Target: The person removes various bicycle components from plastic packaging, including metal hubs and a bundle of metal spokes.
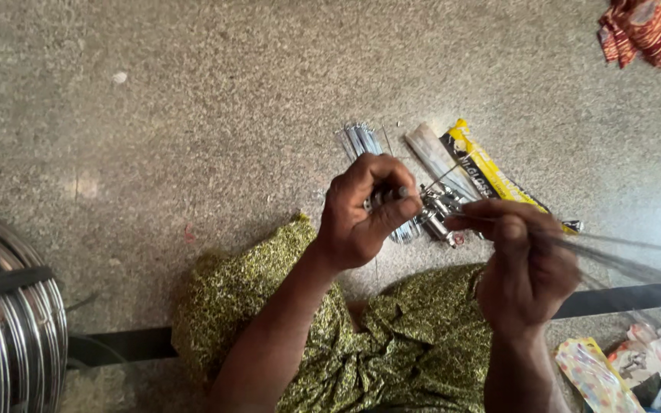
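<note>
The left hand [361,218] closes around a small metal hub [434,210]; the right hand [525,268] pinches a bundle of thin spokes [621,256] trailing rightward. Spokes look light, springy, slippery; best gripped near their ends.

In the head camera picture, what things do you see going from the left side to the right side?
Stack of shiny metal rims → left hand pinching a small tool → bundle of thin metal spokes on the floor → right hand gripping spokes → colourful wrappers.
</note>
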